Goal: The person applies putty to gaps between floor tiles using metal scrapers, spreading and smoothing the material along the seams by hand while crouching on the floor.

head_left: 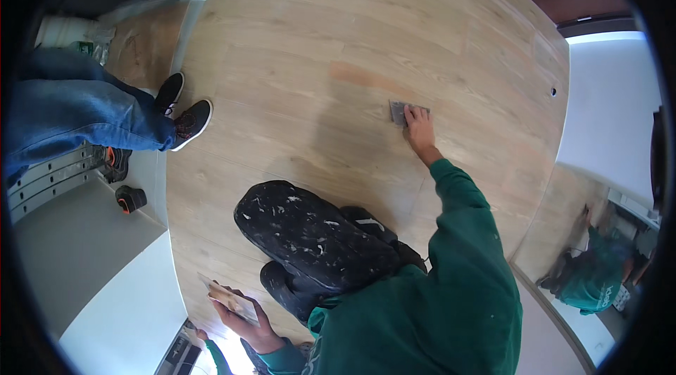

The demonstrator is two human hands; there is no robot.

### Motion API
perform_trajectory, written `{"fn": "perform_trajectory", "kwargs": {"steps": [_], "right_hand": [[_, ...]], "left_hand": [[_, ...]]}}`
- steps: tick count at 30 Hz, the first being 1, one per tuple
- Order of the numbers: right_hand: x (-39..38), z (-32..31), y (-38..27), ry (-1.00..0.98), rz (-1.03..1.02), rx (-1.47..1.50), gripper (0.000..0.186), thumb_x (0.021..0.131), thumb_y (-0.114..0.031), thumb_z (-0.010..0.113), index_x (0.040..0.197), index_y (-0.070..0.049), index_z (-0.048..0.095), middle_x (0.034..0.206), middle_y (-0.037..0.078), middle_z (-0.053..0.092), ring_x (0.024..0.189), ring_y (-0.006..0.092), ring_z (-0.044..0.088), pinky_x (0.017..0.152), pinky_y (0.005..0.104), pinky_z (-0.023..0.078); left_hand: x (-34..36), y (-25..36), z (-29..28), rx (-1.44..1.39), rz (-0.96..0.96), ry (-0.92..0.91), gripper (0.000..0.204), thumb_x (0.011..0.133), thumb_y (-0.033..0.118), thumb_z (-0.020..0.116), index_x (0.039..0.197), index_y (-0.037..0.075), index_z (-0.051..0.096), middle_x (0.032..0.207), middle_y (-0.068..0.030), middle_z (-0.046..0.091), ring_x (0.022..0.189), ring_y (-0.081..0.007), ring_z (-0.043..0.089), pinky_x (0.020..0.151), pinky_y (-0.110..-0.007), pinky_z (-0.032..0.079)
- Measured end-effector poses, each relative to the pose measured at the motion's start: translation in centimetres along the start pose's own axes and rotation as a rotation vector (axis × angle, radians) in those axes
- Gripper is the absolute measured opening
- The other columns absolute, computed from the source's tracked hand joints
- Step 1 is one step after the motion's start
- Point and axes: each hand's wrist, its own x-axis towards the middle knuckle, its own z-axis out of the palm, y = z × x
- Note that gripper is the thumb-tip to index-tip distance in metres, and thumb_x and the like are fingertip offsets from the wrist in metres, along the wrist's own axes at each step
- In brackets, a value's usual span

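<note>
My right hand [421, 130] reaches forward and presses a dark grey rectangular spreader [398, 113] flat against the wood-look floor [282, 37]. Its fingers lie over the spreader's back edge. A tan-orange streak of paste or filler [362, 76] runs across the boards just left of the spreader. Low on the left, my left hand [257, 329] is closed round a flat plate [236, 303] with tan patches on it, held above the floor. My bent knee [310, 223], in black trousers spotted with white, is between the two hands.
A person in jeans [84, 107] and dark shoes [191, 125] stands at the left. Behind them are a metal ladder [56, 178] and black-orange shoes [129, 199]. A white panel [611, 93] and a mirror-like surface [563, 234] edge the right side. A small round hole [553, 92] marks the floor.
</note>
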Motion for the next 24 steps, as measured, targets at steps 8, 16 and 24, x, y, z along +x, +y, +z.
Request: {"fn": "perform_trajectory", "kwargs": {"steps": [8, 16, 24], "right_hand": [[-3.3, -1.8, 2.8, -0.055, 0.086, -0.114, 0.049, 0.084, -0.012, 0.055, 0.132, -0.003, 0.054, 0.117, 0.013, 0.055, 0.113, 0.0331, 0.049, 0.097, 0.0449, 0.039], [-1.8, -15.8, -12.2, 0.154, 0.370, 1.256, 0.039, 0.101, -0.030, 0.053, 0.121, 0.002, 0.059, 0.115, 0.013, 0.065, 0.112, 0.0266, 0.059, 0.095, 0.0366, 0.045], [-7.9, -42.3, -30.6, -1.065, 0.047, 2.170, 0.033, 0.098, -0.016, 0.055, 0.125, 0.002, 0.057, 0.119, 0.011, 0.065, 0.111, 0.0211, 0.063, 0.097, 0.0385, 0.049]], "left_hand": [[0.2, 2.1, 2.2, -0.174, -0.004, 0.054, 0.052, 0.096, 0.015, 0.053, 0.145, 0.006, 0.039, 0.135, -0.0087, 0.054, 0.122, -0.0178, 0.053, 0.098, -0.029, 0.047], [1.9, 6.4, 2.1, -1.140, -0.367, 0.026, 0.046, 0.102, 0.045, 0.046, 0.130, 0.009, 0.055, 0.116, -0.0063, 0.064, 0.101, -0.0194, 0.064, 0.082, -0.035, 0.055], [-0.6, 5.0, -2.6, -0.417, 0.289, 0.693, 0.071, 0.103, 0.057, 0.030, 0.130, -0.005, 0.053, 0.132, -0.0147, 0.057, 0.116, -0.0211, 0.058, 0.100, -0.036, 0.045]]}}
